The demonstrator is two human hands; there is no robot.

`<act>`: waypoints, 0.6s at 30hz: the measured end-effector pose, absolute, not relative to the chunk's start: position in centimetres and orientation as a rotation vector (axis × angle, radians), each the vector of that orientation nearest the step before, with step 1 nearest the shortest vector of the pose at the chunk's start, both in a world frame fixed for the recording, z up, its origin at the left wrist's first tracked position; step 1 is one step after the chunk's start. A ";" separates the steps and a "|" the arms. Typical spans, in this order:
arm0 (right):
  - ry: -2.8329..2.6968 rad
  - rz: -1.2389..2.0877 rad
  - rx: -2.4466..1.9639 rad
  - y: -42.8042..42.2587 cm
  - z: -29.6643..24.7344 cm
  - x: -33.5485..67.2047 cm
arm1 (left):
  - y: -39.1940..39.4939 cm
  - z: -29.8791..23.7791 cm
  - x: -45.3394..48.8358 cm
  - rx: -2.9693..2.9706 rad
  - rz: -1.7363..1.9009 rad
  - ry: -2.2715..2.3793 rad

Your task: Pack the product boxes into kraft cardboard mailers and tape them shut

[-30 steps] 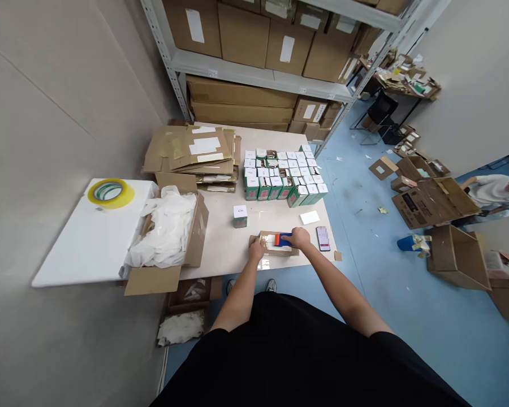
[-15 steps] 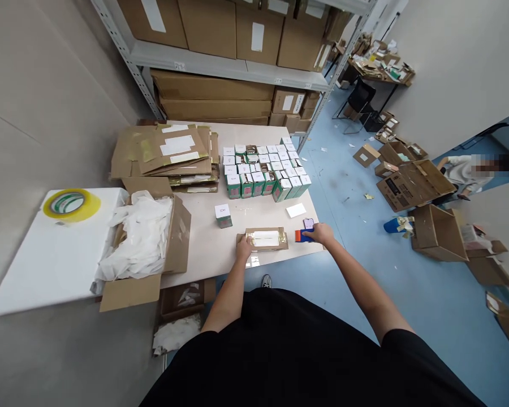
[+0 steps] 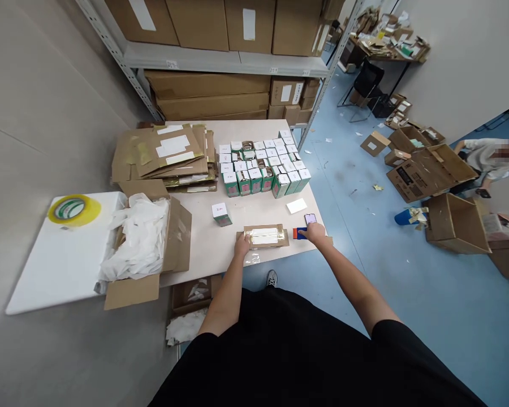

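A flat cardboard box (image 3: 264, 236) with a white label and shiny tape lies near the table's front edge. My left hand (image 3: 241, 246) grips its left end, thumb on top. To the right, my right hand (image 3: 315, 232) is closed around a blue hand tool with an orange end (image 3: 299, 233); its exact kind is too small to make out. The orange end points at the box's right end, a small gap apart. Just beyond my right hand lies a phone (image 3: 310, 219), and farther back a white card (image 3: 296, 206). A small green-and-white carton (image 3: 221, 214) stands behind the box.
Rows of green-and-white cartons (image 3: 254, 180) fill the table's back right. Flattened cardboard (image 3: 161, 152) is piled at back left. An open box of white packing material (image 3: 180, 234) and a tape roll (image 3: 73, 210) are at left. A metal shelf (image 3: 220, 60) stands behind; a person (image 3: 487, 158) is far right.
The tool in my right hand has come slightly nearer the flat box. My left hand keeps its hold. The whole view has shifted a little.
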State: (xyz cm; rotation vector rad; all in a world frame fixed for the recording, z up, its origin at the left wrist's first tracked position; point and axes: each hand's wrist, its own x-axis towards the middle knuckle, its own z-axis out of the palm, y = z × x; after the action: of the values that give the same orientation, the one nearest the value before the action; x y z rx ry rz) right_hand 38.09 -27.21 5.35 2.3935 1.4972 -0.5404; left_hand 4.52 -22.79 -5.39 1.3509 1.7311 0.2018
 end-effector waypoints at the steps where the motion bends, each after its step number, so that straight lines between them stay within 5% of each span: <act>1: 1.487 -0.545 2.401 -27.2 4.6 37.6 | -22.8 -5.4 4.6 1.345 0.198 1.738; 12: 1.454 -0.571 2.670 -29.6 -4.1 32.8 | -22.7 -6.2 5.3 1.317 0.129 1.852; 18: 1.437 -0.856 2.587 -31.2 -5.7 35.3 | -22.8 -6.3 5.5 1.320 0.143 1.883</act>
State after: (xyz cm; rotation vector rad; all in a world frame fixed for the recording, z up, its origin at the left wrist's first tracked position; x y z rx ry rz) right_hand 35.34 -31.19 -5.72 2.5865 1.4367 -0.8561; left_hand 5.51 -22.77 -6.33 1.3202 1.8828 0.1429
